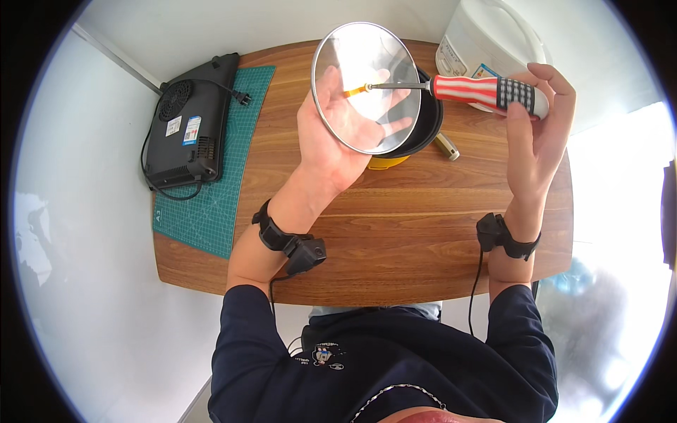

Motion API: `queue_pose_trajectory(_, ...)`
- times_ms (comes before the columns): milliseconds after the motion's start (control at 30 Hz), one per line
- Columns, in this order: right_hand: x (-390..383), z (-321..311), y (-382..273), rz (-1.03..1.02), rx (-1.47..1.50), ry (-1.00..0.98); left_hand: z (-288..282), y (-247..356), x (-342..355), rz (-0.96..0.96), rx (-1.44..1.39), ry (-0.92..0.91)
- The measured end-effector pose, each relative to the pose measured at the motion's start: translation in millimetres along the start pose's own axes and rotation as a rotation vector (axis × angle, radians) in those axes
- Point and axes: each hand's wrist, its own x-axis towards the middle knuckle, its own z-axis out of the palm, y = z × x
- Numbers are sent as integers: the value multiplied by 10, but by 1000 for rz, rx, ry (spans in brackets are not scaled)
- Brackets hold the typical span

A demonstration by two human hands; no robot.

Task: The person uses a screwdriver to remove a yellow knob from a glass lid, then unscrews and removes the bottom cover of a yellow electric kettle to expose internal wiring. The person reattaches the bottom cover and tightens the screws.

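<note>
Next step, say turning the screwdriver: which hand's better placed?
Right, I'd judge: the right hand holds the handle end of the metal-shafted, red-and-white striped screwdriver, its tip at the centre of the round, metal-rimmed glass lid. The left hand is occupied, holding that lid from beneath.

The lid [366, 72] is glossy, metal-rimmed glass — the screwdriver [462, 89] smooth plastic and metal, the tabletop [402, 233] wood-grained.

A white sticker [173, 126] and a blue-and-white label [191, 130] sit on the black appliance [162, 151]; dark print and a colourful label [485, 72] mark the white bucket [486, 35]; pale characters stand on the green mat [204, 218]; the dark shirt [409, 345] bears a small emblem [328, 354].
</note>
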Motion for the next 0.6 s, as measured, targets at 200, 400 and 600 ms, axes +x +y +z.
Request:
queue_pose_trajectory(200,55,90,-3,-83,-90,-33,-16,11,0,18,7,-9)
queue_pose_trajectory(400,50,30,-54,234,-298,-101,-26,41,0,17,20,19)
queue_pose_trajectory(600,24,156,-28,118,86,11,-36,24,24,25,10,30)
